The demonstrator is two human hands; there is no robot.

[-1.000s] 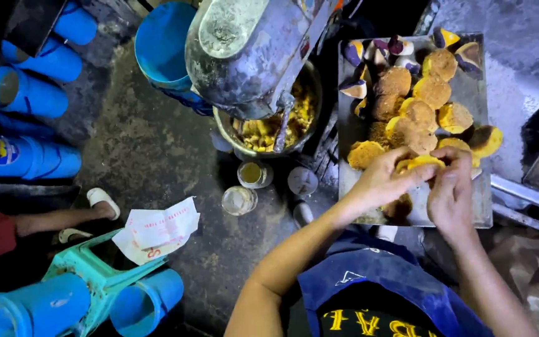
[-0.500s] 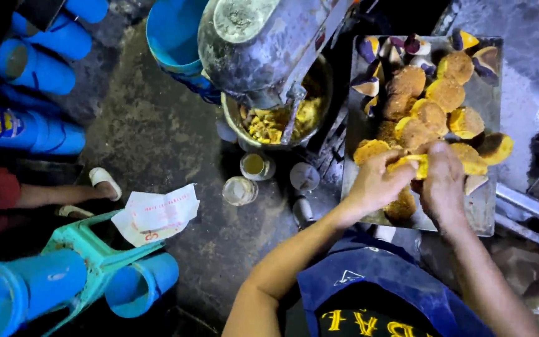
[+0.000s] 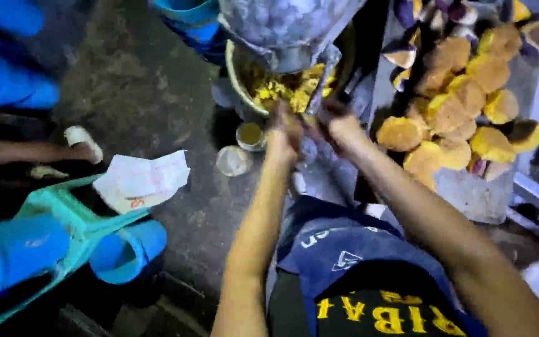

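My left hand [image 3: 285,134] and my right hand [image 3: 344,128] are close together under the spout of a grey metal machine [image 3: 282,25]. They hover just above the near rim of a metal bowl [image 3: 235,78] filled with yellow slices [image 3: 282,93]. Motion blur hides whether the curled fingers hold anything. To the right, a metal tray [image 3: 469,193] carries several peeled yellow-orange root pieces [image 3: 450,112], with purple-skinned scraps [image 3: 407,53] at its far end.
Two small round cups [image 3: 249,134] [image 3: 232,160] stand on the dark floor below the bowl. A crumpled paper [image 3: 141,181] lies on a green plastic stool [image 3: 63,218]. Blue cylinders [image 3: 126,249] and a blue bucket [image 3: 188,9] sit at the left. Another person's foot [image 3: 82,140] rests nearby.
Both hands have left the tray's root pieces and moved left to the machine's spout above the bowl. The view has shifted closer and is blurred.
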